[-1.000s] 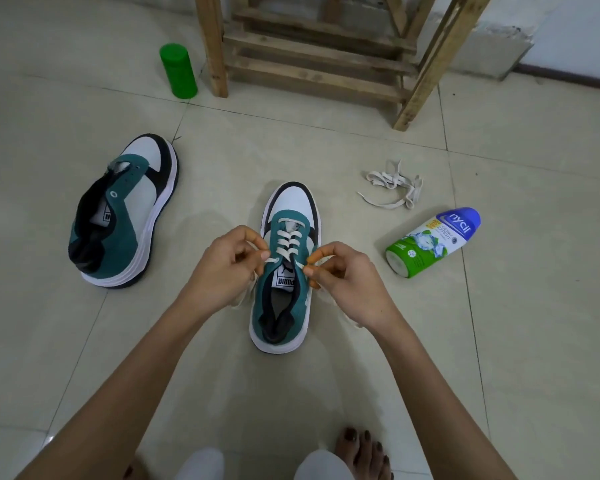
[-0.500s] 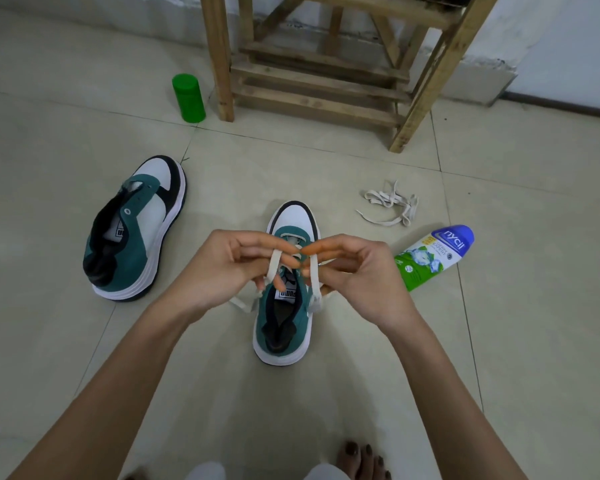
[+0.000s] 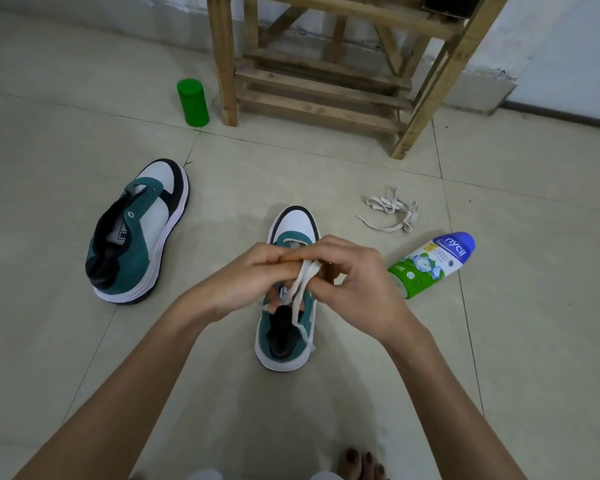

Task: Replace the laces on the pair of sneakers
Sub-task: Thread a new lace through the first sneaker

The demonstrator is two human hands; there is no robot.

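A green, white and black sneaker [image 3: 286,344] stands on the floor tiles straight ahead, toe pointing away. My left hand [image 3: 238,280] and my right hand [image 3: 355,282] meet above its tongue, both pinched on the two ends of its cream lace [image 3: 300,289], which hang down over the shoe's opening. The laced eyelets are hidden under my fingers. The second sneaker [image 3: 136,233], without a lace, lies to the left. A loose cream lace [image 3: 392,211] lies bunched on the floor to the right.
A green and white bottle with a blue cap [image 3: 430,265] lies beside the right hand. A green cylinder [image 3: 192,102] stands by a leg of the wooden stool frame [image 3: 326,74] at the back. My toes [image 3: 361,464] show at the bottom edge.
Both hands lifted from the sides of the shoe and came together over the tongue, drawing the two lace ends up and crossing them. The view shifted slightly downward.
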